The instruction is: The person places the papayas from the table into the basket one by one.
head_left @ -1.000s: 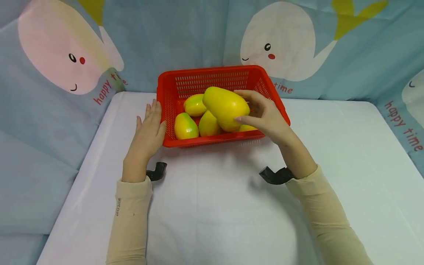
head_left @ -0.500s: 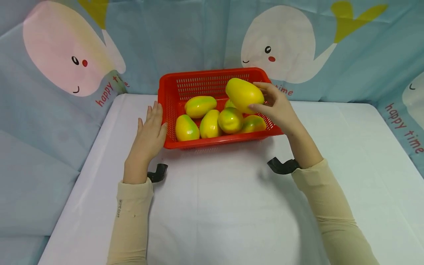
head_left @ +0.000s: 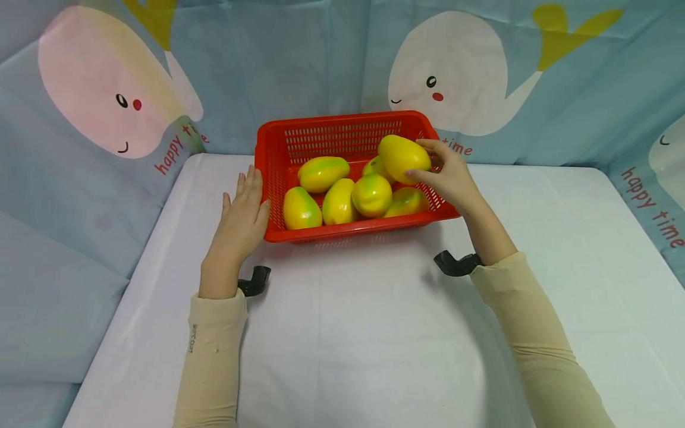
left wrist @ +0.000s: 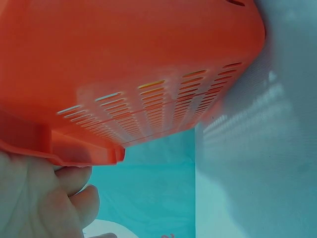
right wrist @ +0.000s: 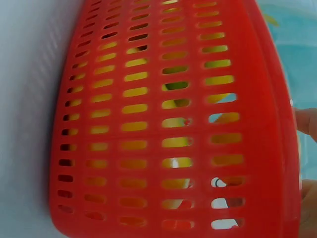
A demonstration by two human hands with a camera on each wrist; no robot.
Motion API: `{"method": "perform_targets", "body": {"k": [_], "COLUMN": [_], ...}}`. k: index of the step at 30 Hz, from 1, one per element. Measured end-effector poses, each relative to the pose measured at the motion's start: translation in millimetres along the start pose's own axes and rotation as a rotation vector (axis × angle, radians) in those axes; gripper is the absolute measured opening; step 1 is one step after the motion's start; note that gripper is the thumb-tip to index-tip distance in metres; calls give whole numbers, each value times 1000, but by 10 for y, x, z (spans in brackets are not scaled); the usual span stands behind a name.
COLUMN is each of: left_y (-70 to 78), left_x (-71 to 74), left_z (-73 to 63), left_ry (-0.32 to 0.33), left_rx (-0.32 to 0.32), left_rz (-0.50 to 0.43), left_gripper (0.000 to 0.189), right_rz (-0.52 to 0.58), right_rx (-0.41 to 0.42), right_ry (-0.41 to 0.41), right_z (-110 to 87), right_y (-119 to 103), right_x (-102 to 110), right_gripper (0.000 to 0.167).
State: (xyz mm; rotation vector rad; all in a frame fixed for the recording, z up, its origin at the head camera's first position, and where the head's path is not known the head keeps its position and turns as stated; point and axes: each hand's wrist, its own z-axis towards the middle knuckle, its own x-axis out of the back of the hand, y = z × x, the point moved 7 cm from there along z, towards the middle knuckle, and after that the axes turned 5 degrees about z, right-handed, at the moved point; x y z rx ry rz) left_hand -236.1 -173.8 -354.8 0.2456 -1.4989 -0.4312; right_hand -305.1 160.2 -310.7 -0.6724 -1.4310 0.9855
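A yellow mango (head_left: 402, 159) is gripped by my right hand (head_left: 448, 178) between thumb and fingers, over the right side of the red basket (head_left: 342, 120). Several yellow-green mangoes lie inside, among them one at the left (head_left: 302, 208) and one behind it (head_left: 323, 174); another is partly hidden under the held one. My left hand (head_left: 242, 214) rests flat with straight fingers along the basket's left rim. In the left wrist view, its fingers (left wrist: 84, 201) show just under the rim. The right wrist view mostly shows the slotted basket wall (right wrist: 148, 144), with my fingertips (right wrist: 308, 121) past the rim.
The basket stands at the back of a white-covered table (head_left: 342, 333). Behind it hangs a blue cloth (head_left: 294, 59) printed with whales. Black curved pieces are strapped at my left wrist (head_left: 257, 280) and right wrist (head_left: 455, 264).
My right hand has carried the mango rightward across the basket, then lowered it slightly. The mangoes beneath show more fully now. The left hand stays at the rim.
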Motion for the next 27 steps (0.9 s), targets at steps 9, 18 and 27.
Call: {"method": "perform_targets", "body": {"k": [9, 18, 27], "left_y": [-12, -40, -94], "left_x": [8, 8, -6], "left_z": [6, -11, -55], "left_ry": [2, 1, -6], "left_rx": [2, -2, 4], "left_rz": [1, -11, -20], "left_gripper": [64, 63, 62], "right_rz": [-39, -122, -113], "right_rx": [-15, -5, 15], "right_ry": [-73, -95, -66], "right_z": [56, 43, 5], "right_y": [135, 143, 95], "right_x": [-61, -119, -67], "right_gripper": [65, 69, 64]}}
